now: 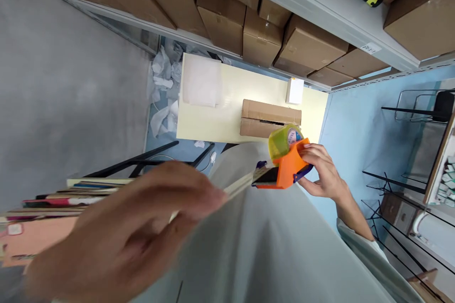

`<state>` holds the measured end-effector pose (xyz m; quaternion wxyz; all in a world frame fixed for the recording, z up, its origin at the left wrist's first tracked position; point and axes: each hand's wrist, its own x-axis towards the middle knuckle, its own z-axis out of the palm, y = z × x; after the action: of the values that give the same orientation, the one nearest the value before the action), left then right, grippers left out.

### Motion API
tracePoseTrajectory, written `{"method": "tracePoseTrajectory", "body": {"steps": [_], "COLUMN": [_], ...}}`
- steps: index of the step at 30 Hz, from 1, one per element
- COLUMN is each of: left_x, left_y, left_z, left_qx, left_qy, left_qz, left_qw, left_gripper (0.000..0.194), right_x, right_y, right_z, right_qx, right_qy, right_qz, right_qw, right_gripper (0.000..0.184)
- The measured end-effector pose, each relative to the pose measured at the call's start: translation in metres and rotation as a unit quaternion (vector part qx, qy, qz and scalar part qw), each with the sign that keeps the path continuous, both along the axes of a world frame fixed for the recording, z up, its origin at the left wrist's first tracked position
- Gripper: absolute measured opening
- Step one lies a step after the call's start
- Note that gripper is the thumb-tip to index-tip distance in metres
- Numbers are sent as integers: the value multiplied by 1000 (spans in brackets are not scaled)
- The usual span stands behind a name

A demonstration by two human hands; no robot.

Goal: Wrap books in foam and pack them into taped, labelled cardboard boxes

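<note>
My right hand (322, 171) grips an orange tape dispenser (286, 166) with a yellow-green roll of tape on top. A strip of tape (241, 185) runs from the dispenser towards my left hand (131, 232), which is close to the camera and blurred; its fingers are pinched on the tape's end. Both hands hover over a large grey parcel bag (263, 241) in front of me. Beyond it, a brown cardboard box (270, 117) lies on a pale yellow table (227, 113).
Shelves of cardboard boxes (259, 33) line the back wall. A white foam sheet (202, 81) and a small white box (295, 90) sit on the table. Crumpled paper (164, 85) litters the floor at left. A stack of books (64, 199) is at left, wire racks (408, 184) at right.
</note>
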<state>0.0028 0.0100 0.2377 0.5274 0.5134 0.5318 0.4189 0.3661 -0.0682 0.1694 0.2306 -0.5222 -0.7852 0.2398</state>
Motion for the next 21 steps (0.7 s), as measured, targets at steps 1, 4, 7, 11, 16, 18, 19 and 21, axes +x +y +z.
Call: {"method": "tracePoseTrajectory", "body": {"steps": [1,4,7,11,16,18,19,21], "left_x": [7,27,39,50,55,55,55,54], "left_y": [3,16,30,38,38,39,39,39], "left_z": [-5,-39,-96,-164,-217,-235,-244,-261], "left_qx": [-3,-52,-165,-232,-257,-267,-275,-292], "left_qy": [28,-21,-114,-149,-175,-200,-211,-227], "left_qz": [-1,32,14,66,87,95,97,98], "left_qw": [1000,998,980,959,946,938,933,924], "left_gripper": [26,8,20,43,53,52,52,57], "right_x": [2,6,7,-7,-40,-54,-60,-70], "right_y": [1,7,22,55,101,117,123,133], "right_z": [4,17,24,20,13,12,12,11], "right_qx": [-17,-66,-132,-215,-246,-262,-269,-285], "right_qy": [-7,-31,-71,-186,-345,-385,-401,-424], "right_qz": [-3,-13,-43,-114,-116,-99,-90,-74], "right_qw": [1000,997,988,952,898,879,871,857], "right_gripper": [33,30,36,51,55,55,55,55]}}
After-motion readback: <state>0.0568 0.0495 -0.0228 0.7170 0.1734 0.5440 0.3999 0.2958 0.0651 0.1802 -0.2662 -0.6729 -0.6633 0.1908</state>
